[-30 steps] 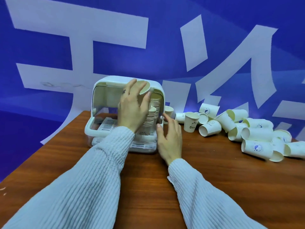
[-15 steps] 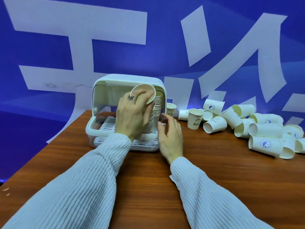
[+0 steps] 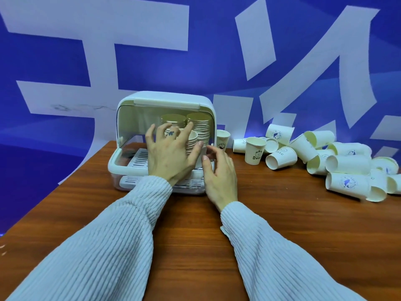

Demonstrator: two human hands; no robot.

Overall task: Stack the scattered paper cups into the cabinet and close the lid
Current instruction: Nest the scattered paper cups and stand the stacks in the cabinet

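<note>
The white cabinet (image 3: 165,101) stands on the wooden table with its front lid up. Inside on the right are three stacks of nested paper cups: two at the back (image 3: 200,124) and a shorter front stack (image 3: 192,144). My left hand (image 3: 169,155) is in front of the opening with its fingers spread, its thumb and fingertips against the top of the front stack. My right hand (image 3: 219,172) hovers at the cabinet's right front corner with its fingers apart and nothing in it. Scattered cups (image 3: 347,164) lie in a heap to the right.
One cup (image 3: 255,151) stands upright near the heap, another (image 3: 223,139) just right of the cabinet. The cabinet's slatted tray (image 3: 138,161) shows on its left half. The brown table (image 3: 282,224) ends on the left near the cabinet. A blue and white wall stands behind.
My left hand held a cup tilted above the front stack; the cup now sits on that stack and the fingers have spread. My right hand has stayed by the cabinet's right corner.
</note>
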